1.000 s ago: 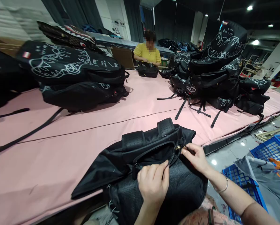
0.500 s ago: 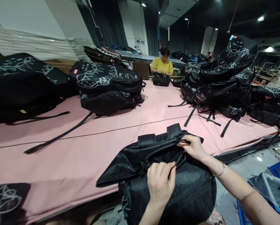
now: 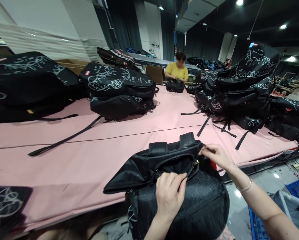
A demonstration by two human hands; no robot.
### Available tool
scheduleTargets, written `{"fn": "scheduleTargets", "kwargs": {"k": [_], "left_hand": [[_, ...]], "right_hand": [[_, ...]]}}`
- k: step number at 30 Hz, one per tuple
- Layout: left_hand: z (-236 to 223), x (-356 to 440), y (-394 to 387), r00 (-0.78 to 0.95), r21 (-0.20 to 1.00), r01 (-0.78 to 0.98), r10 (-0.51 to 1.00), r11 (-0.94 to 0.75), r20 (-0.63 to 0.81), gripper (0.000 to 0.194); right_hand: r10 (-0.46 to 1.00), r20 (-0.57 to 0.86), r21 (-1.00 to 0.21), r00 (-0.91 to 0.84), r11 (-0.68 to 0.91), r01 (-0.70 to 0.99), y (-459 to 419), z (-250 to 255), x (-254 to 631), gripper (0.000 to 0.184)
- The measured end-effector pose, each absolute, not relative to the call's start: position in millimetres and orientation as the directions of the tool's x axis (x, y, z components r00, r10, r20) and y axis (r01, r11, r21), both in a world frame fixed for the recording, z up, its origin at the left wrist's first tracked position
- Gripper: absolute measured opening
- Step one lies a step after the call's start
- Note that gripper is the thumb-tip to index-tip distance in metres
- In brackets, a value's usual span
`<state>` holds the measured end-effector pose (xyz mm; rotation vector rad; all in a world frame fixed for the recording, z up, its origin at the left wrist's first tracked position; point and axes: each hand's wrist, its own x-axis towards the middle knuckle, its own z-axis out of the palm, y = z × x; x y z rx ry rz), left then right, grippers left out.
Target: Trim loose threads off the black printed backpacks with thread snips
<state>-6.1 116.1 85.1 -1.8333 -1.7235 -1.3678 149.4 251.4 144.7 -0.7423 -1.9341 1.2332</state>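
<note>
Pink table (image 3: 129, 150) ahead; hands (image 3: 170, 191) (image 3: 217, 156) partly hide the black bag (image 3: 202, 196).

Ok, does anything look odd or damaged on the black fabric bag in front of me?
Yes: loose, whitish thread-like strands dangle from the left edge of the black fabric bag, looking like untrimmed ends. I see no obvious tear.
</note>
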Motion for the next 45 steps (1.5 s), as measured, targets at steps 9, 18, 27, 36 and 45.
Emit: {"fn": "scheduleTargets", "kwargs": {"k": [9,18,27,36,45], "left_hand": [[105,-30,99,0.058,0.421,0.811,0.772,-0.406,0.633,0.013],[113,-38,130,0.109,0.263,0.945,0.944,-0.196,0.313,0.029],[106,-34,135,0.078,0.234,0.96,0.952,-0.152,0.297,0.021],[107,-40,122,0.013,0.543,0.798,0.908,-0.263,0.419,0.021],[125,-27,138,0.133,0.353,0.924,0.99,-0.144,0.056,0.024]], "right_hand": [[0.392,0.42,-0.515,-0.819,0.846,0.141,216,94,155,0.022],[0.237,0.479,-0.306,-0.845,0.948,0.092,210,88,155,0.031],[0.221,0.504,-0.244,-0.835,0.964,0.108,210,81,159,0.026],[0.207,0.524,-0.275,-0.826,0.959,0.066,211,84,161,0.027],[0.168,0.524,-0.265,-0.835,0.964,0.028,211,81,162,0.023]]}}
